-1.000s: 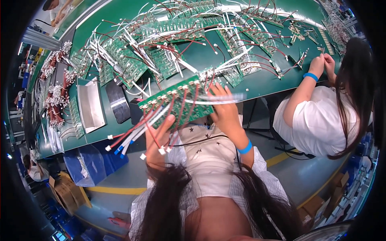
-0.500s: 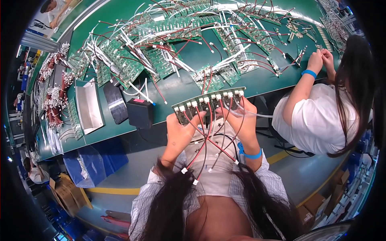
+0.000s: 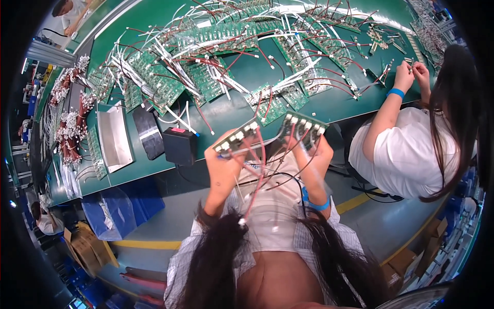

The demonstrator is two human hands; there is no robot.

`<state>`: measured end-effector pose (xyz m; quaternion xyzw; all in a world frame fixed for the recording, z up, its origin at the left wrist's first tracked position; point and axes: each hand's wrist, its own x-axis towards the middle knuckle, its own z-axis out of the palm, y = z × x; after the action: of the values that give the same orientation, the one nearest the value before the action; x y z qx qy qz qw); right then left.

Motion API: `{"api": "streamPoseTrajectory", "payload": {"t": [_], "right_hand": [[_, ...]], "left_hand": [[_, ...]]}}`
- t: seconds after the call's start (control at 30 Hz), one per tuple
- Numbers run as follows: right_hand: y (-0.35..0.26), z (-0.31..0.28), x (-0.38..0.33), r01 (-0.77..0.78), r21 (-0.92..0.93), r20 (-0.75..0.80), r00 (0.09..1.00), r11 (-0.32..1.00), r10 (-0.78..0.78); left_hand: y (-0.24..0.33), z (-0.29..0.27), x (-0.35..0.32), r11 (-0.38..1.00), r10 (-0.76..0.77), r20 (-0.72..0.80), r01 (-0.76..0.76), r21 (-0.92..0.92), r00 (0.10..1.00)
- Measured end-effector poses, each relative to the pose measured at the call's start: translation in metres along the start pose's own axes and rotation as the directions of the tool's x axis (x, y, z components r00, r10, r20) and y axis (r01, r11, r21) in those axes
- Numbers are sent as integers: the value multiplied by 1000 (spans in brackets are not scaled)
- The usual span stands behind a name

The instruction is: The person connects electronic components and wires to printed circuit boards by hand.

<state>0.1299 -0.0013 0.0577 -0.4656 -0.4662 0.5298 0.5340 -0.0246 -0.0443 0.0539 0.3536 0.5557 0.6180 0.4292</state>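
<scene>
**One in each grip, with loose slack to snag**

The left hand (image 3: 222,167) pinches a short green circuit-board piece with a row of white connectors (image 3: 237,139) at its edge; the right hand (image 3: 318,160) grips a similar green piece with white sockets (image 3: 305,125). Both are held up in front of the body, near the front edge of the dark green counter (image 3: 229,113), tilted away from each other with a gap between. The grip under the right one is partly hidden and blurred, so I cannot tell how each finger presses.

Slim red wires (image 3: 264,149) trail below and cross other leads. Spreading the hands further could pull a connector loose if any lead is caught across the gap; whether one truly joins the two cannot be told. A small white plug (image 3: 242,222) hangs by the long dark hair (image 3: 224,242), so it might snag there. Lowering the pieces carelessly could tangle them with the wired green boards (image 3: 266,107) just beyond, or knock the square black box (image 3: 179,147).
</scene>
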Motion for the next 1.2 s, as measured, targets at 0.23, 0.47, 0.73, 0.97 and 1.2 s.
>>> {"api": "streamPoseTrajectory", "payload": {"t": [0.23,0.47,0.73,0.97,1.2], "right_hand": [[13,-16,-4,-48,-104,404,911,993,86],[32,43,-1,162,-388,584,805,907,106],[67,82,25,499,-687,340,863,529,-373],[55,82,40,516,-827,430,836,224,-341],[46,63,41,574,-785,523,815,231,-250]], "left_hand": [[38,-36,-7,982,-8,-175,-25,-187,984],[52,-57,-11,978,-14,-224,-33,-206,975],[47,-55,-11,968,-93,-125,60,-245,988],[16,-59,3,974,-56,-31,47,-220,998],[3,-41,11,999,-34,-95,36,20,995]]}}
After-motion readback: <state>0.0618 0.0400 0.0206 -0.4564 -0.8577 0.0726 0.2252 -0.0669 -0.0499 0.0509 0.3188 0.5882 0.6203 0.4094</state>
